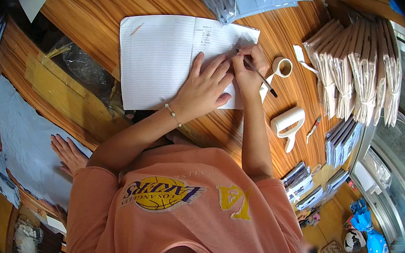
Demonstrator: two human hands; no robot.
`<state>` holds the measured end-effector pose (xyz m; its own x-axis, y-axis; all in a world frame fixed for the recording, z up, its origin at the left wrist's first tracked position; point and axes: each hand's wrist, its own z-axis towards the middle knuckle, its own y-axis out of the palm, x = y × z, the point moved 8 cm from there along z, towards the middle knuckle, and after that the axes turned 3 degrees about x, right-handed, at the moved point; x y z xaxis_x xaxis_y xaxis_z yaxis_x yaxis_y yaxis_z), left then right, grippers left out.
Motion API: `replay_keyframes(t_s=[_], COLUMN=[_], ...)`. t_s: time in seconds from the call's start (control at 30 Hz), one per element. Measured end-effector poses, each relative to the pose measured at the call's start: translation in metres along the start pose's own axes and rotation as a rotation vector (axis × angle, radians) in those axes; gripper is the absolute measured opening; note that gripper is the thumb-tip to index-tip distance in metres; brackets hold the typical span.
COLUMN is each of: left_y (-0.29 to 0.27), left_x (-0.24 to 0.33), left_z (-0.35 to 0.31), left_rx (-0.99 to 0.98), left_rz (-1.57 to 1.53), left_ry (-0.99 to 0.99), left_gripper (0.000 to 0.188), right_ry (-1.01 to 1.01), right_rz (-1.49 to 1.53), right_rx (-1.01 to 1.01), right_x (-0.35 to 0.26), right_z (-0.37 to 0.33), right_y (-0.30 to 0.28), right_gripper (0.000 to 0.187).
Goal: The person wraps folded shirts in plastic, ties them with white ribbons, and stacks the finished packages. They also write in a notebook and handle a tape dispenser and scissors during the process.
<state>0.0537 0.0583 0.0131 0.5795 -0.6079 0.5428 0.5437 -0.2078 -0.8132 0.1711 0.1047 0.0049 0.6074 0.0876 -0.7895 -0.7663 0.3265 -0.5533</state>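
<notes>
A ruled notebook (155, 61) lies spread on the wooden table, with handwriting on its right page. My left hand (204, 87) rests flat on that page, fingers spread, a beaded bracelet round the wrist. In my right hand (251, 67) is a pen (266, 85), gripped between the fingers with its tip end toward the upper right page. The exact tip is hard to make out. Just right of this hand stands a roll of tape (276, 68). Folded light blue shirts (266, 1) in clear plastic lie beyond the notebook's top edge.
A white handled object (283, 119) and a small red-handled tool (313, 129) lie on the right of the table (242, 131). Packed beige bundles (359, 69) stand beyond them. At left, another person's hand (67, 153) lies on blue cloth (31, 142).
</notes>
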Motion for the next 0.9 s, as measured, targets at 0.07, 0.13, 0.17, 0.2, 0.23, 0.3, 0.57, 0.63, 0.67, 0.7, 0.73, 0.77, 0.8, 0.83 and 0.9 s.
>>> replay_keyframes(t_s=[0.07,0.13,0.17,0.2,0.23,0.3,0.57,0.63,0.67,0.7,0.73,0.77,0.8,0.83,0.9], left_y=[0.001,0.001,0.001,0.001,0.001,-0.001,0.002,0.008,0.014,0.010,0.015,0.010,0.005,0.003,0.006], left_x=[0.000,0.000,0.000,0.000,0.000,0.001,-0.002,0.000,-0.002,-0.001,-0.002,0.001,0.004,0.006,0.003], left_z=[0.000,0.000,-0.001,-0.001,-0.001,-0.001,-0.003,0.002,0.001,0.004,0.004,0.006,0.006,0.007,0.006], left_rx=[-0.016,-0.019,-0.017,-0.015,-0.010,-0.004,-0.044,-0.051,-0.075,-0.068,-0.100,-0.093,-0.086,-0.088,-0.088], left_rz=[0.005,0.009,0.010,0.011,0.015,0.020,0.005,0.027,0.048,0.036,0.084,0.089,0.076,0.078,0.080], left_ry=[0.001,0.001,0.001,0.001,0.002,0.007,0.003,0.018,0.018,-0.002,-0.008,-0.013,-0.014,-0.022,-0.010], left_gripper=[0.050,0.051,0.050,0.050,0.049,0.048,0.047,0.046,0.048,0.050,0.058,0.058,0.056,0.053,0.053], right_ry=[0.035,0.036,0.038,0.028,0.019,0.001,0.052,-0.071,-0.075,-0.144,-0.118,-0.106,-0.089,-0.086,-0.054], right_rz=[0.052,0.012,-0.007,-0.008,-0.008,0.001,0.018,0.016,0.050,-0.063,-0.114,-0.070,0.044,0.078,0.050], right_rx=[0.027,0.004,-0.009,-0.007,-0.005,0.019,0.030,0.066,0.072,0.046,0.052,0.043,0.019,0.037,0.022], right_x=[0.002,0.002,0.002,0.001,0.001,0.002,0.005,0.008,0.016,0.006,0.002,-0.011,-0.003,-0.002,-0.009], right_z=[-0.001,0.000,0.000,0.000,0.001,0.000,-0.003,-0.005,-0.006,0.000,0.003,0.006,0.005,0.004,0.006], right_y=[-0.001,-0.001,0.000,-0.001,0.000,-0.001,-0.002,-0.002,0.001,0.000,-0.003,-0.007,-0.003,-0.005,-0.002], right_gripper=[0.007,0.007,0.006,0.006,0.006,0.007,0.007,0.008,0.009,0.009,0.008,0.008,0.008,0.009,0.009])
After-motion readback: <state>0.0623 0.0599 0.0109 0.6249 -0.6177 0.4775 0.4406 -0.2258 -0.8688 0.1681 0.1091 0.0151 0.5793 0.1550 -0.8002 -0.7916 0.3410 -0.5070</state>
